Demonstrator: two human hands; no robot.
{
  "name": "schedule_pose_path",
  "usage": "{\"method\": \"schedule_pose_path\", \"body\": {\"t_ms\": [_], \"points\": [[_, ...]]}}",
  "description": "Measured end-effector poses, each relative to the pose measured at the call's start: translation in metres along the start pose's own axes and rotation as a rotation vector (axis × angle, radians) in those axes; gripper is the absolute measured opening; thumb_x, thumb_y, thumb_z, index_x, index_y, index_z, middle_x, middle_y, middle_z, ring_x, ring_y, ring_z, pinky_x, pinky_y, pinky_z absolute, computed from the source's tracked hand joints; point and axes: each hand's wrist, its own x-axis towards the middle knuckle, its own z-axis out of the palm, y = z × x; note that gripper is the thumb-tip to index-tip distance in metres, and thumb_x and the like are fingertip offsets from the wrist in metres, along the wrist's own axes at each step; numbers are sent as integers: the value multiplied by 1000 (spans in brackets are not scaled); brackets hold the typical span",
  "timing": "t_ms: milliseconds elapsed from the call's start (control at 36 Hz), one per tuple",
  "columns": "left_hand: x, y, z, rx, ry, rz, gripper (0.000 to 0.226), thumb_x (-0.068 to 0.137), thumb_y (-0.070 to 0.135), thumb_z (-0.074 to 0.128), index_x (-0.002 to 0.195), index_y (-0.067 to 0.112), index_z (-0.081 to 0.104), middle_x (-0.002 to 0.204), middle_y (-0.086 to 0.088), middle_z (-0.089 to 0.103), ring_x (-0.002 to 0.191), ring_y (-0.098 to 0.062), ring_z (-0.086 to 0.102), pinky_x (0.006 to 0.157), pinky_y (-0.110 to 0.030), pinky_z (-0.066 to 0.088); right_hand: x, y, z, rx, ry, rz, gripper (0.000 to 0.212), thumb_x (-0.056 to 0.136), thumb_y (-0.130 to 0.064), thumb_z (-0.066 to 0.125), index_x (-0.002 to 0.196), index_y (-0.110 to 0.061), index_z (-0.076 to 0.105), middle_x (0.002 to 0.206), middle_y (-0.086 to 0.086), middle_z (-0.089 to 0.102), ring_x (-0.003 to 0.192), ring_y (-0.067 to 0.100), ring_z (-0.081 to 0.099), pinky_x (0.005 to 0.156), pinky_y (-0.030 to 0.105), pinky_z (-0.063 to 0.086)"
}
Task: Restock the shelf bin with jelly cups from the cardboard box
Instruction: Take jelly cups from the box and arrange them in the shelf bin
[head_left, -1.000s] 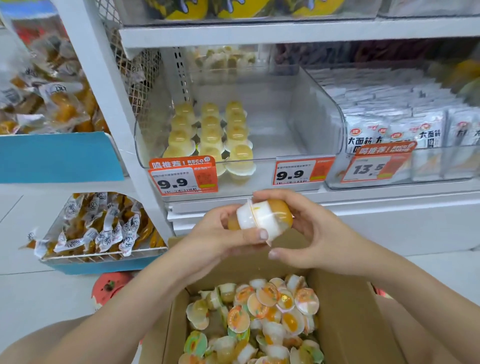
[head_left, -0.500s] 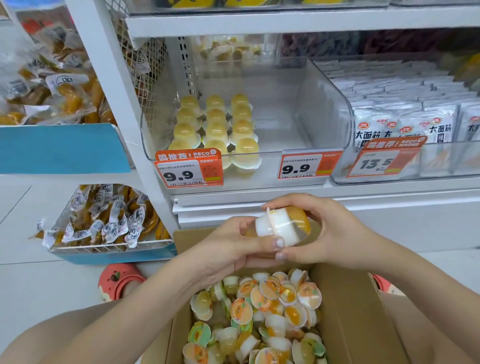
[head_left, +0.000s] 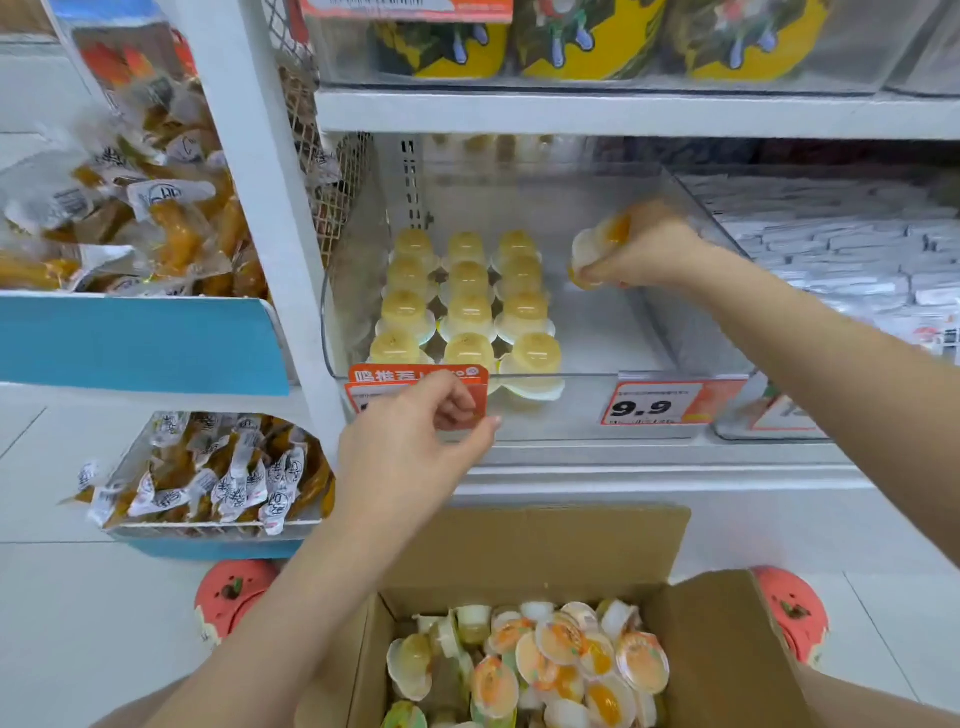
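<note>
Nearest to me, the cardboard box sits open at the bottom of my view, its loose heap of jelly cups piled toward the box's far wall. Both my arms pass above it toward the shelf.

My left hand hangs just in front of the shelf bin's front lip, over the orange price tag at the bin's front left corner. Its fingers are loosely curled and I see nothing in them; it looks idle, and it is the hand closer to the box for the next pick.

Farther in, my right arm reaches over the front lip into the bin's right half. My right hand grips a jelly cup, fingers curled round it. The hand is blurred, but the cup appears tipped on its side, its pale rim facing left toward the stocked rows and its orange end under my fingers.

Those standing cups fill three columns against the bin's left wall, domes up. The bare floor to their right lies directly below and slightly nearer than my held cup, so I judge the move ahead is to turn the cup dome-up and lower it to start a fourth column, just beside the third, toward the back wall.
</note>
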Motion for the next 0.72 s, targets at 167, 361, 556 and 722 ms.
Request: {"method": "schedule_pose_path", "body": {"t_ms": [167, 361, 556, 722], "points": [[2, -4, 0, 174, 77, 237, 20, 77, 45, 60, 77, 25, 56, 70, 17, 65, 65, -5, 65, 52, -29, 53, 53, 10, 22, -244, 13, -17, 21, 66, -15, 75, 68, -9, 55, 67, 7, 59, 64, 22, 58, 52, 23, 42], [4, -10, -2, 259, 40, 285, 23, 78, 48, 53, 78, 26, 53, 67, 14, 63, 62, -9, 64, 47, -32, 49, 77, 30, 38, -121, 60, -35, 56, 72, -17, 81, 116, 4, 54, 117, 15, 59, 108, 29, 57, 90, 41, 50], [0, -13, -1, 293, -7, 308, 24, 77, 49, 52, 83, 26, 52, 73, 17, 62, 67, -8, 63, 56, -25, 47, 84, 42, 45, 74, 133, -21, 62, 63, -24, 88, 113, -8, 55, 114, 11, 60, 109, 24, 57, 95, 40, 48], [-1, -10, 1, 288, 9, 279, 23, 77, 48, 52, 82, 27, 54, 73, 18, 61, 68, -7, 62, 60, -25, 48, 88, 49, 49, 179, 143, -28, 63, 68, -16, 84, 118, -7, 46, 122, 16, 55, 114, 28, 54, 92, 33, 46]]}}
